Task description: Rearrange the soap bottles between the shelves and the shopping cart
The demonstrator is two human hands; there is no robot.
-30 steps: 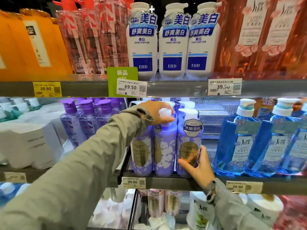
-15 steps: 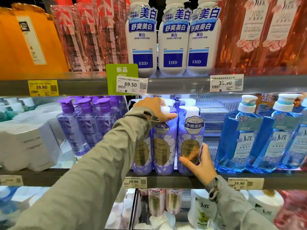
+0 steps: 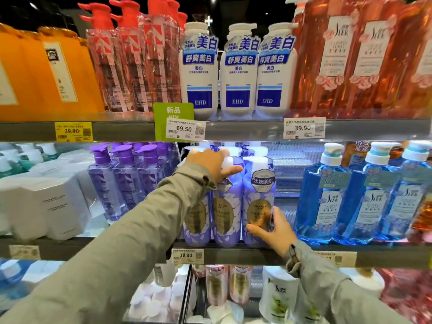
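Three lavender Chando soap bottles with white pump tops stand side by side at the front of the middle shelf (image 3: 233,254). My left hand (image 3: 214,166) grips the white pump head of the middle bottle (image 3: 226,206). My right hand (image 3: 272,226) holds the lower body of the right bottle (image 3: 258,197), thumb across its gold label and fingers round its right side. The left bottle (image 3: 196,220) is partly hidden behind my left sleeve. No shopping cart is in view.
Purple clear bottles (image 3: 121,181) and white boxes (image 3: 44,204) sit left on the same shelf, blue Sleek pump bottles (image 3: 327,195) to the right. White EHD bottles (image 3: 238,73), pink and orange bottles fill the shelf above. More bottles stand below.
Both hands stay on the same lavender bottles. The view has drifted slightly; the bottles have barely shifted on the shelf.
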